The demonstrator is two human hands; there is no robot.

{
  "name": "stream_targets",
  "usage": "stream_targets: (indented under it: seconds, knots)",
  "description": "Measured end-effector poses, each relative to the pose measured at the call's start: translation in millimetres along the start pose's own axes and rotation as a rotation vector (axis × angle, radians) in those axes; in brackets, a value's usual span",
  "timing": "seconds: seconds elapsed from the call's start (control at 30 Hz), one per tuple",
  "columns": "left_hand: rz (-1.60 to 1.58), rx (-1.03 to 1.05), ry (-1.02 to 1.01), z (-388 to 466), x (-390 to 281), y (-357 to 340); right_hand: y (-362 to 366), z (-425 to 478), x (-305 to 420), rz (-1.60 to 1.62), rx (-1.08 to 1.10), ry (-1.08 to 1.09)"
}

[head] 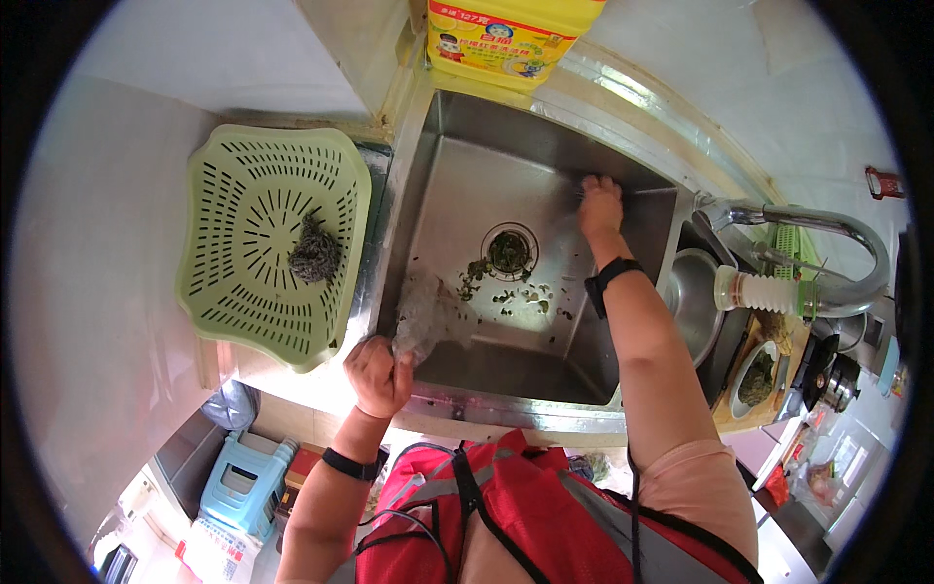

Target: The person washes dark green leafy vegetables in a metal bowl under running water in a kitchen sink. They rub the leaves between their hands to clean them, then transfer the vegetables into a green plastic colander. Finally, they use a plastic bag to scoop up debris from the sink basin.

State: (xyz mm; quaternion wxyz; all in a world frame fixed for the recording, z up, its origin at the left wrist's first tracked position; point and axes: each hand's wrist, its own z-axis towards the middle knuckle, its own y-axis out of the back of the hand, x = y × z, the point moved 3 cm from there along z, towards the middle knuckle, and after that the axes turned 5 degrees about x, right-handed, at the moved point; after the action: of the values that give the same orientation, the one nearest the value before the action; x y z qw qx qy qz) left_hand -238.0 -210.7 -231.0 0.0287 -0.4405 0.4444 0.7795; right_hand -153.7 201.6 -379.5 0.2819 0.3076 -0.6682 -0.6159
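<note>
My left hand (379,376) grips the top of a clear plastic bag (425,303) at the near left rim of the stainless steel sink (467,175). The bag hangs into the basin. My right hand (602,206) reaches down by the far right corner of the basin, its fingers bent against the steel. Whether anything is under those fingers is hidden. Wet green leaf scraps (536,298) lie scattered on the sink floor. More scraps fill the drain strainer (509,252).
Left of the sink, a green plastic colander (219,241) holds a steel wool scourer (315,250). A yellow detergent jug (503,47) stands behind the basin. On the right are a chrome faucet (868,241), a metal bowl (693,303) and a plate of greens (755,379).
</note>
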Motion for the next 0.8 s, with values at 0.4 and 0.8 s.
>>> stream_targets:
  seconds: [0.4, 0.8]
  knots:
    - [-0.003, -0.011, -0.008, -2.7, 1.6, 0.3, 23.4, -14.7, 50.3, -0.117, 0.203, 0.075]
    - [-0.008, -0.033, 0.002, 0.8, -0.1, 1.2, -7.3, -92.4, 69.0, 0.019, 0.586, 0.015]
